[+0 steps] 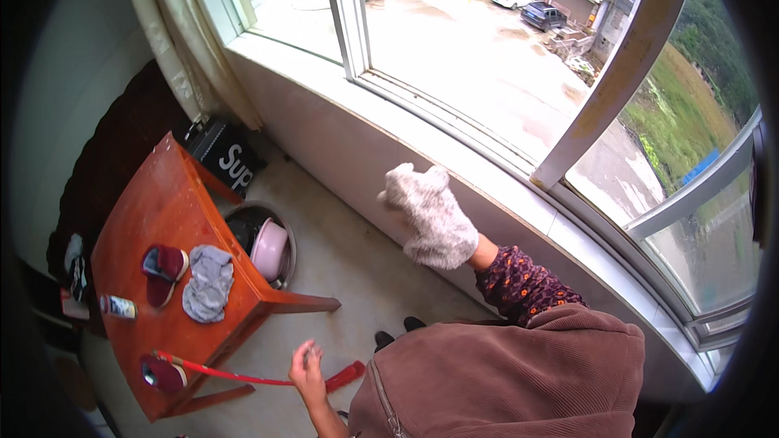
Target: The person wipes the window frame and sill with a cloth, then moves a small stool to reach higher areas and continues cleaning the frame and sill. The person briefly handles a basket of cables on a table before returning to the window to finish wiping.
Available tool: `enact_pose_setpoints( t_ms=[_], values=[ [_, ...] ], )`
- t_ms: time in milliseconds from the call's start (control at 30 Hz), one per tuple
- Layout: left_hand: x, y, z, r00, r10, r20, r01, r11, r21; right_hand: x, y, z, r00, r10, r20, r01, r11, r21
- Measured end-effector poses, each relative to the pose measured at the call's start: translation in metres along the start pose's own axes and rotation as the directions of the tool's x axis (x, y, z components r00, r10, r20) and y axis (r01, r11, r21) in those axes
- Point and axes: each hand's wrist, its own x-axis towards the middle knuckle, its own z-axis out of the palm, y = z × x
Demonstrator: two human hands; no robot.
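Note:
A fuzzy, pale grey-pink mitt or cloth (pixel 435 213) covers my right hand (pixel 438 219), which is raised before the wall below the window sill; its fingers are hidden. Lower down, my bare left hand (pixel 310 371) has its fingers bent upward, and whether something small is between them is unclear. The red handle of a brush (pixel 243 378) passes behind that hand; whether it touches is not plain. Its red head (pixel 345 376) shows at the right, and the handle's far end lies over a dark red shoe (pixel 163 373) on the wooden table (pixel 146 207).
Another dark red shoe (pixel 163 274), a grey cloth (pixel 208 283) and a can (pixel 118 307) lie on the table. Beyond it are a metal basin (pixel 291 255) with a pink bowl (pixel 269 249) and a black box (pixel 222 155). The window's tiled sill (pixel 389 140) runs along the wall, beside a curtain (pixel 176 42).

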Motion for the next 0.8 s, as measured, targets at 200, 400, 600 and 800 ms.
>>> enact_pose_setpoints(
  t_ms=[200, 400, 600, 800],
  values=[
    [0.164, 0.122, 0.139, 0.698, 0.099, 0.71, 0.285, 0.87, -0.402, 0.039, -0.039, 0.001, 0.915, 0.107, 0.389, -0.388, 0.494, 0.778],
    [0.208, 0.165, 0.229, 0.341, 0.157, 0.927, 0.49, 0.812, -0.318, 0.0, -0.015, 0.004, 0.633, 0.493, 0.597, -0.675, -0.026, 0.737],
    [0.275, 0.216, 0.3, 0.385, 0.38, 0.841, 0.524, 0.66, -0.538, -0.024, 0.009, 0.005, 0.795, 0.602, 0.074, -0.556, 0.674, 0.488],
    [0.288, 0.316, 0.391, 0.129, 0.56, 0.818, 0.357, 0.744, -0.565, -0.085, 0.027, -0.049, 0.584, 0.787, -0.198, -0.736, 0.617, 0.279]
  ],
)
